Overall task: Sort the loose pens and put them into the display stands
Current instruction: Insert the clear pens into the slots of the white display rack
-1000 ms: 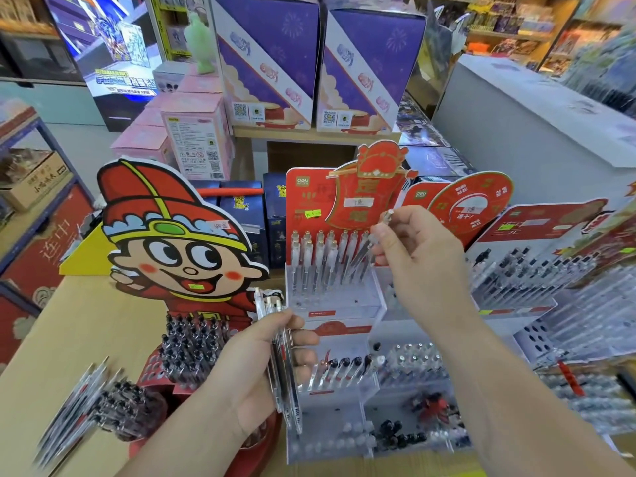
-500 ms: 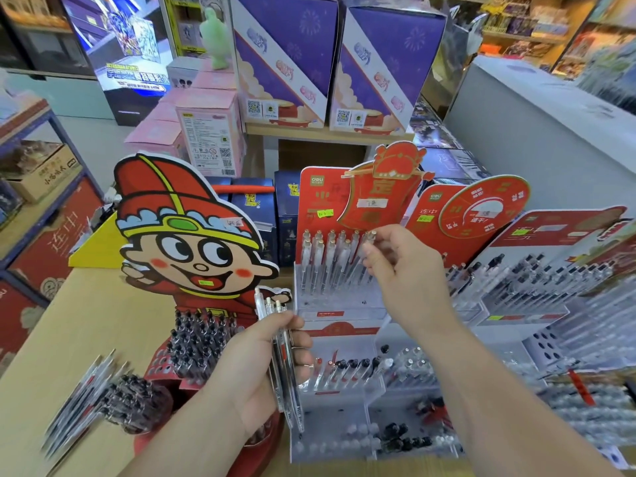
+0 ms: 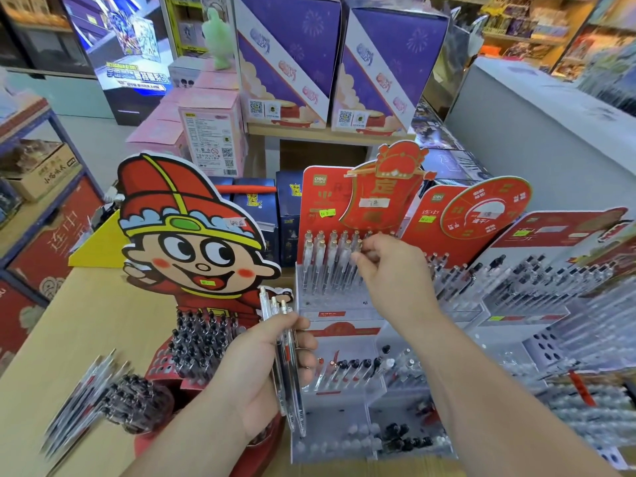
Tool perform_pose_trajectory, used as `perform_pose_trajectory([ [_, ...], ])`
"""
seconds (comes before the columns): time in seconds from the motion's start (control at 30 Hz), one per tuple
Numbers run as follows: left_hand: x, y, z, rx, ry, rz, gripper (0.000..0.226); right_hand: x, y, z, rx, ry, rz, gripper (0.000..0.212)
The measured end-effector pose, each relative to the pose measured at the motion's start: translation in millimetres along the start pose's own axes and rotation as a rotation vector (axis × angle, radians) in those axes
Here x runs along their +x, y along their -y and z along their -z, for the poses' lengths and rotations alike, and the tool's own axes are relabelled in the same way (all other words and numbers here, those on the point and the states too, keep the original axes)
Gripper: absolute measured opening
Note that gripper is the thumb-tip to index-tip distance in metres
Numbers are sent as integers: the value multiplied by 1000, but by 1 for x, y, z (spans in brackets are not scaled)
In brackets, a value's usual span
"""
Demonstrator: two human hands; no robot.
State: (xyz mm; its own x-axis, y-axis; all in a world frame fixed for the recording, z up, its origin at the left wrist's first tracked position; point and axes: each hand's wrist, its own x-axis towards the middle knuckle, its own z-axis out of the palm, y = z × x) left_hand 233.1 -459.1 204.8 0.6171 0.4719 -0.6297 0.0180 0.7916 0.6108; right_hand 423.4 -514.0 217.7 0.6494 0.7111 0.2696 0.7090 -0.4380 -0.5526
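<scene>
On the table (image 3: pixel 103 304), far left, I see one loose pile of pens (image 3: pixel 82 397), too blurred to count. Beside the cartoon stand (image 3: pixel 192 242), the left hand (image 3: pixel 254 376) grips three clear pens (image 3: pixel 285 356) upright, fingers curled round them. The right hand (image 3: pixel 389 273) pinches the top of one pen (image 3: pixel 351 273) standing in the clear display stand (image 3: pixel 330 304), upper row.

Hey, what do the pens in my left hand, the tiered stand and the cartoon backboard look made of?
Pens: clear glossy plastic, since inner refills show through the barrels. Tiered stand: likely frosted or clear acrylic; pens behind its walls show through. Cartoon backboard: probably printed card, flat with a white cut edge.
</scene>
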Motion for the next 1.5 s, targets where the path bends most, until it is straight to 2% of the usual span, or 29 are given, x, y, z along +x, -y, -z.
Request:
perform_pose_trajectory([
  [0.13, -2, 0, 1, 19, 47, -9, 18, -4, 0, 1, 5, -26, -16, 16],
  [0.23, -6, -1, 0, 70, 132, -31, 20, -22, 9, 11, 138, -105, 13, 10],
  [0.27, -8, -1, -1, 84, 169, -42, 21, -28, 12, 13, 214, -54, 2, 7],
  [0.3, -9, -2, -1, 98, 207, -53, 21, -34, 15, 14, 291, 66, -33, 8],
  [0.37, -10, -1, -3, 127, 273, -67, 23, -42, 19, 13, 502, 426, -130, 15],
  [0.43, -10, 0, -4, 143, 317, -69, 25, -48, 21, 12, 733, 649, -208, 26],
  [0.57, -10, 0, -5, 135, 379, -48, 25, -51, 17, 19, 934, 696, -177, 20],
  [0.7, -10, 1, -14, 158, 384, -60, 32, -49, 11, 26, 985, 616, -210, 17],
  [0.87, -7, 4, -14, 173, 354, -64, 30, -42, 2, 31, 937, 369, -319, 21],
  [1.1, -6, 5, -14, 195, 355, -58, 28, -44, 1, 36, 1066, 393, -341, 13],
  [1.2, -4, 5, -15, 211, 289, -78, 32, -34, 0, 49, 1115, 239, -373, 11],
  [1.27, -2, 6, -13, 203, 224, -86, 36, -25, -2, 60, 1056, 41, -368, 11],
  [1.37, 0, 8, -8, 180, 165, -68, 39, -16, -3, 68, 809, -195, -248, 15],
  [1.5, 4, 9, -6, 167, 121, -58, 35, -12, 1, 62, 547, -247, -66, 13],
])
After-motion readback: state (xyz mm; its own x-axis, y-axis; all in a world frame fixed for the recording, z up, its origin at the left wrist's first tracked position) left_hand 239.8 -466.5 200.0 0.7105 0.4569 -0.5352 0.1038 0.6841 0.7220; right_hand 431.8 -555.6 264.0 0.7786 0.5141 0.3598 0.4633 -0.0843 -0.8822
